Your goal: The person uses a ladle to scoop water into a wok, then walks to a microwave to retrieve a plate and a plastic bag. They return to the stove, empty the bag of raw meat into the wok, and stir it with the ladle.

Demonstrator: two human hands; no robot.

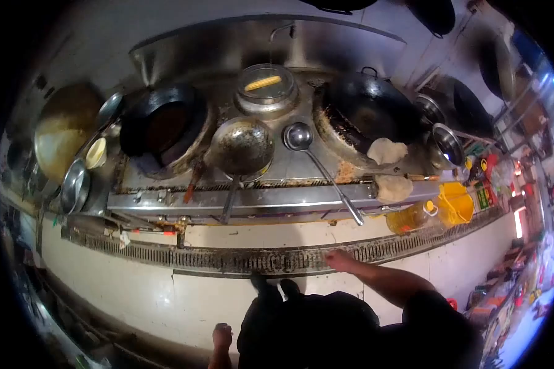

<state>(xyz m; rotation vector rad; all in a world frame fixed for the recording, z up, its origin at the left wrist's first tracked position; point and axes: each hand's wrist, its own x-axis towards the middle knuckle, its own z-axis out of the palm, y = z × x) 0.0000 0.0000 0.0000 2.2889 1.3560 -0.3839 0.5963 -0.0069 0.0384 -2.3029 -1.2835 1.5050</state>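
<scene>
My right hand [340, 261] is held out over the floor drain in front of the stove, its fingers curled and nothing visible in them. Lower down, my left hand [223, 336] hangs beside my body, loosely closed, with no object showing. Nearest to my right hand on the stove is a long-handled ladle [298, 136], its handle sticking out past the front edge. Left of it rests a strainer-like pan [243, 147] with its handle toward me. A dark wok [166, 123] sits on the left burner and another wok [372, 107] on the right.
A lidded pot [266, 98] with a yellow item on top stands at the back under a tap [282, 31]. Cloths [388, 151] lie by the right wok. An oil jug [412, 216] and yellow container [455, 203] stand at right. A grated drain [228, 258] crosses the floor.
</scene>
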